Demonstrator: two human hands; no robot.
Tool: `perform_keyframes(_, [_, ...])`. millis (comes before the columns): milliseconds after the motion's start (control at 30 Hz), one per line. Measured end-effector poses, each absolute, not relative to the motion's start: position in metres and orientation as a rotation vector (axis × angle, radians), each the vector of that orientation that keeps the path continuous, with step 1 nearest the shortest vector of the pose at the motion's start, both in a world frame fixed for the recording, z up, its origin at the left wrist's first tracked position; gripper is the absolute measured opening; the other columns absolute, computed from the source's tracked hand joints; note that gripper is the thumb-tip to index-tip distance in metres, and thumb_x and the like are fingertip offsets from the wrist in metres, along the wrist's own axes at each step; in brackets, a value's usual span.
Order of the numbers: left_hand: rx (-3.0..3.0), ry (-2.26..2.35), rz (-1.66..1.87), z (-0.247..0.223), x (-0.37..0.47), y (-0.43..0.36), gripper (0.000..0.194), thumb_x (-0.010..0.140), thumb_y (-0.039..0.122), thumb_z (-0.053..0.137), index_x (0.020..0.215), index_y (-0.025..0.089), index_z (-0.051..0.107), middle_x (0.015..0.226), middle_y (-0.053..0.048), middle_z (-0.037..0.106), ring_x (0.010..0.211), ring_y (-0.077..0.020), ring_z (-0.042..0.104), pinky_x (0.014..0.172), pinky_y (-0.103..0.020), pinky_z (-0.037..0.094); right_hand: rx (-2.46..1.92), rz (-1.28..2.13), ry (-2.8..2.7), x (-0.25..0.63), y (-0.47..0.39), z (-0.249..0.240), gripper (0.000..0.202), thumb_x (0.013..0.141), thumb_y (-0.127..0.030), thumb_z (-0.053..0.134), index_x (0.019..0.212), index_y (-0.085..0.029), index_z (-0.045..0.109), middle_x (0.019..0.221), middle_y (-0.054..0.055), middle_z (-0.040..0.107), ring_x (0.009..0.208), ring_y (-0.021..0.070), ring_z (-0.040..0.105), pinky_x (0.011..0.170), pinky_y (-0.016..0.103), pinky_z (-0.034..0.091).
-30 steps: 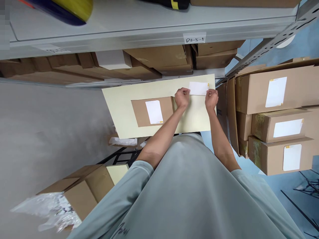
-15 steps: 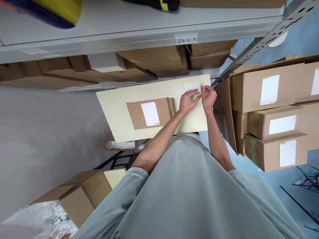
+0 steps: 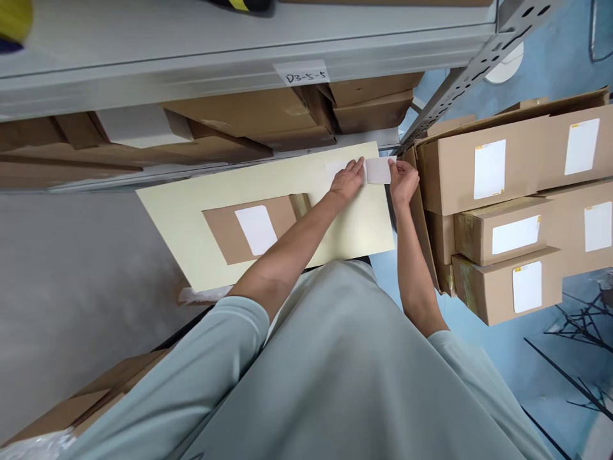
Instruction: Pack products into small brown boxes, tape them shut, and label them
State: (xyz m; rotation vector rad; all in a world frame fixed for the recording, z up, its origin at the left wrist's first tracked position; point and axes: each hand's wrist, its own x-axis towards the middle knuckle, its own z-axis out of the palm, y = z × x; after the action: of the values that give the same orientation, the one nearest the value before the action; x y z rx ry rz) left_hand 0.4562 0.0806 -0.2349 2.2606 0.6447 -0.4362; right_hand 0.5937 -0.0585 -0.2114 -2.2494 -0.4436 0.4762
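A pale cream board (image 3: 177, 211) is in front of my body. Near its right end lies a white paper label (image 3: 332, 168), partly covered by my left hand (image 3: 348, 181), whose fingers rest flat on the paper. My right hand (image 3: 403, 182) pinches the far end of a white paper strip (image 3: 378, 171), which stretches from beside my left fingertips past the board's right edge. Whether strip and label are one piece I cannot tell. A flat brown cardboard box (image 3: 223, 236) with a white label (image 3: 257, 229) sits on the board, left of my hands.
A metal shelf (image 3: 167, 76) tagged D3-5-5 runs across the top, with cardboard boxes (image 3: 249, 112) beneath it. Labelled cartons (image 3: 502, 281) are stacked at the right, close to my right hand. An open carton (image 3: 86, 402) stands lower left. Black thin rods (image 3: 565, 383) lie lower right.
My right hand has moved rightwards from my left hand, drawing the white strip out beyond the board's edge. My left hand has flattened onto the label. The view has shifted to the right.
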Motion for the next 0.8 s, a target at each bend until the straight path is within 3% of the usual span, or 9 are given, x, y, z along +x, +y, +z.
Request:
perform_keyframes(167, [2.262,0.694,-0.456,-0.234,0.459,0.074,0.081,0.099,0.004,0.039,0.18,0.011,0.042,0.192,-0.014,0.028,0.179,-0.0371,0.026,0.142,-0.062,0.038,-2.25,0.489,-0.4,0.594,-0.064,-0.217,0.054,0.112,-0.066,0.058,0.106,-0.019,0.084,0.1,0.011,0.086,0.095,0.0276,0.082,0.091,0.04,0.064])
perform_keyframes(367, [2.287,0.694,-0.406,-0.233,0.457,0.074,0.078,0.101,0.007,0.041,0.179,0.01,0.043,0.191,-0.015,0.031,0.181,-0.0331,0.021,0.147,-0.06,0.022,-2.245,0.527,-0.37,0.599,-0.058,-0.22,0.05,0.111,-0.063,0.062,0.104,-0.018,0.083,0.103,0.012,0.086,0.097,0.0281,0.081,0.096,0.043,0.063])
perform_keyframes(567, [2.221,0.742,-0.442,-0.24,0.46,0.075,0.079,0.101,0.012,0.045,0.18,0.018,0.044,0.192,-0.011,0.03,0.181,-0.0345,0.022,0.142,-0.06,0.036,-2.26,0.566,-0.408,0.6,-0.052,-0.229,0.047,0.113,-0.06,0.06,0.111,-0.019,0.083,0.108,0.014,0.085,0.106,0.0313,0.081,0.099,0.045,0.062])
perform_keyframes(800, [2.238,0.725,-0.514,-0.249,0.464,0.075,0.082,0.1,0.007,0.04,0.181,0.017,0.043,0.193,-0.012,0.026,0.181,-0.0377,0.018,0.137,-0.066,0.043,-2.331,0.498,-0.352,0.591,-0.071,-0.24,0.044,0.115,-0.056,0.057,0.1,-0.02,0.08,0.098,0.011,0.083,0.103,0.0297,0.08,0.098,0.043,0.061])
